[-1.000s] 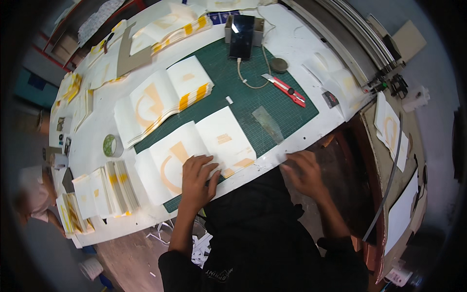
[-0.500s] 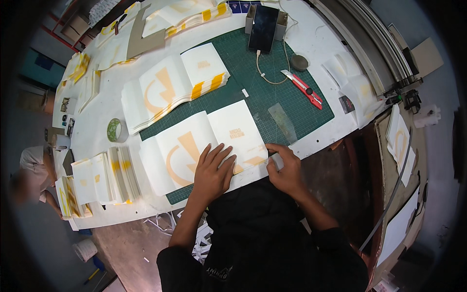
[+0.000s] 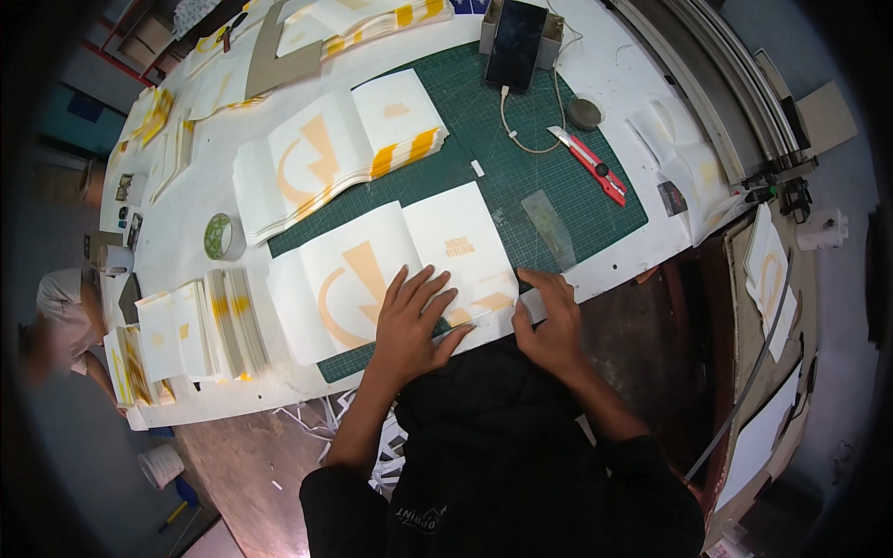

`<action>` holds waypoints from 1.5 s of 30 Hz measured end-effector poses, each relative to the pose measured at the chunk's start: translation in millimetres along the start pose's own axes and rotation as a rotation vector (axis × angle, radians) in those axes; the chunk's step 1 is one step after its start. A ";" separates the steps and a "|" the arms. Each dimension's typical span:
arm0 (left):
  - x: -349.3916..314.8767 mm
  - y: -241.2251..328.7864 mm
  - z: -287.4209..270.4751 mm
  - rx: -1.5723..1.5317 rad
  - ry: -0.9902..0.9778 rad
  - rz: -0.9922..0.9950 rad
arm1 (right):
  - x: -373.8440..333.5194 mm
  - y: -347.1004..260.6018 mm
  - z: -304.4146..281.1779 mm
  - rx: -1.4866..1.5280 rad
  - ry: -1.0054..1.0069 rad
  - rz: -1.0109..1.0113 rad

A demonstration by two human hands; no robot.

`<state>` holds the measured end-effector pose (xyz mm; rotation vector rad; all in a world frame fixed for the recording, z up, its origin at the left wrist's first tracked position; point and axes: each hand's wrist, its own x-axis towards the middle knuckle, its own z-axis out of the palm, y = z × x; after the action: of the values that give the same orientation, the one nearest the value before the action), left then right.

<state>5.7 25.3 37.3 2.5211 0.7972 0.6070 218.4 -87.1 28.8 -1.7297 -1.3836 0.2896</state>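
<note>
A creased white printed sheet (image 3: 375, 240) with pale orange shapes lies unfolded on the green cutting mat (image 3: 609, 209), by the table's front edge. My left hand (image 3: 409, 316) rests flat on its near part, fingers spread and thumb held out to the right. Just off the sheet's near right corner is my right hand (image 3: 553, 321), its index finger and thumb apart with nothing seen between them. Beyond the sheet lies a thick stack of similar printed sheets (image 3: 316, 153), yellow along the near edge. A clear plastic strip (image 3: 549, 230) lies right of the sheet.
A red utility knife (image 3: 593, 170), a dark round object (image 3: 583, 113) and a cabled phone (image 3: 515, 46) occupy the mat's far right. A tape roll (image 3: 223, 236) and folded bundles (image 3: 209, 325) are at left. A long metal machine (image 3: 716, 102) borders the right. Another person (image 3: 67, 316) is far left.
My left thumb has swung out from beside the fingers. My right hand has come slightly away from the sheet's right edge, thumb and index finger parting. The view has shifted a little.
</note>
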 end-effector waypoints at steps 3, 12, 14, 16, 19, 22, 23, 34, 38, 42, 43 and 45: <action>-1.0 -0.9 1.1 -0.009 -0.011 -0.008 | 1.3 0.0 -1.1 -0.010 -0.044 0.069; -2.2 0.3 2.5 -0.016 0.002 -0.015 | -3.5 0.9 -0.9 0.099 -0.024 0.075; -1.4 0.3 3.6 -0.021 0.007 -0.020 | -3.7 -0.2 -1.0 0.103 -0.015 0.078; -2.3 -1.9 7.7 -0.019 0.023 -0.016 | -4.7 1.3 -0.7 0.115 -0.019 0.087; -1.8 -0.7 8.4 -0.016 0.040 -0.025 | -4.1 -0.7 -1.4 0.110 -0.016 0.083; 0.3 0.5 4.8 -0.038 0.036 -0.041 | -3.2 -1.4 -1.7 0.097 -0.012 0.077; 0.5 0.4 3.9 -0.049 0.032 -0.046 | -3.2 -1.3 -1.5 0.094 -0.011 0.075; -0.8 -1.6 4.8 -0.072 0.021 -0.059 | 19.3 -13.6 -6.8 -0.153 -0.135 -0.254; -1.0 -1.3 7.0 -0.052 0.037 -0.045 | 26.1 -0.6 8.3 -0.255 -0.214 -0.457; -6.2 3.0 8.7 0.009 0.033 -0.078 | 32.9 10.9 16.8 -0.232 -0.298 -0.481; -9.5 2.5 10.8 0.010 0.021 -0.076 | 35.8 10.6 17.1 -0.202 -0.303 -0.463; -17.4 5.0 13.0 -0.005 0.037 -0.091 | 39.8 11.2 19.5 -0.163 -0.316 -0.425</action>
<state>1.7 7.5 24.5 2.4606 0.9166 0.6264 227.3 -42.8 22.1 -1.5099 -2.0117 0.2228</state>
